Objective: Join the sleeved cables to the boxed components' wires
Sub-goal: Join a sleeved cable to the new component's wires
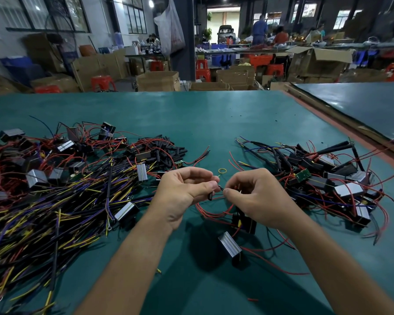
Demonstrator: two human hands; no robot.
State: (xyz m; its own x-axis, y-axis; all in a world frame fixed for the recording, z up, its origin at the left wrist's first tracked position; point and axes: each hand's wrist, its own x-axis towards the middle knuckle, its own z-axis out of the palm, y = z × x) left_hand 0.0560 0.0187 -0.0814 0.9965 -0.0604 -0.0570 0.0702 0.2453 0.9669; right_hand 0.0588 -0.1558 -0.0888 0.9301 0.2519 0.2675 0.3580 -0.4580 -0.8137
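Wire end brought to sleeve above the green-matted bench

The joining step was judged to be in hand: a short black sleeved cable was pinched between thumb and forefinger of the left hand, and a thin dark wire end was pinched by the curled fingertips of the right hand. Whether the ends met could not be told. Fine alignment would be called for next. The silver ribbed boxed component lay on the bench just below the hands, with thin red wires looped beside it.
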